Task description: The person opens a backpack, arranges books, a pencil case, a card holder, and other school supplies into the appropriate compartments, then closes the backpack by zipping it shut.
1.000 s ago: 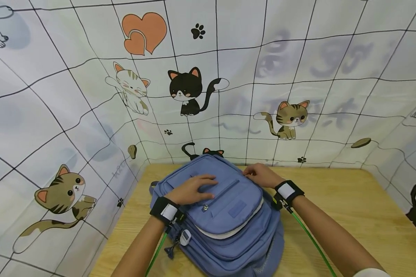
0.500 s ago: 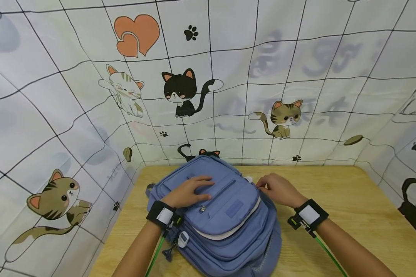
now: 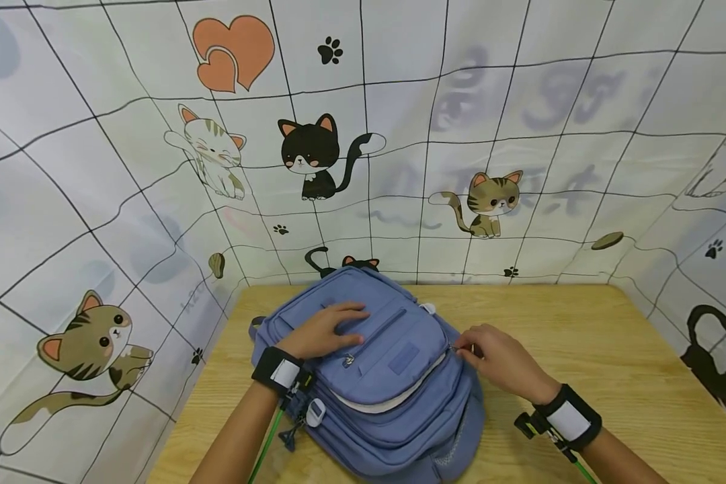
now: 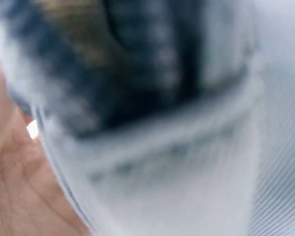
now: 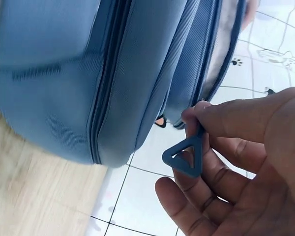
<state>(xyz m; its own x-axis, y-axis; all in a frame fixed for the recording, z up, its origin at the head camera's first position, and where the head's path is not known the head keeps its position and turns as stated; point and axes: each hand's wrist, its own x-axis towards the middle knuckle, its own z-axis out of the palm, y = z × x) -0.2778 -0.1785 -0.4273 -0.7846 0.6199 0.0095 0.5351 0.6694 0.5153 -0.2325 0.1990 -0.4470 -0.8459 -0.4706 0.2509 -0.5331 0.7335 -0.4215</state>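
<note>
A blue backpack lies on the table with its front up. My left hand rests on its front pocket, fingers spread and relaxed, beside a small metal zip pull. At the pocket's right edge, my right hand pinches a zip pull between thumb and forefinger. The right wrist view shows this pull's blue triangular loop hanging below the fingertips. Along the pocket's lower edge a pale lining shows in the parted zip. The left wrist view is mostly blurred backpack fabric, with part of the palm at left.
A white tag and a dark blue charm hang at the bag's left side. The wooden table reaches back to a white cat-print curtain. Green cables run from the wrist straps.
My right hand has moved from the pocket's upper right edge down along the zip, towards me, uncovering a small white piece there. The left hand has stayed on the pocket.
</note>
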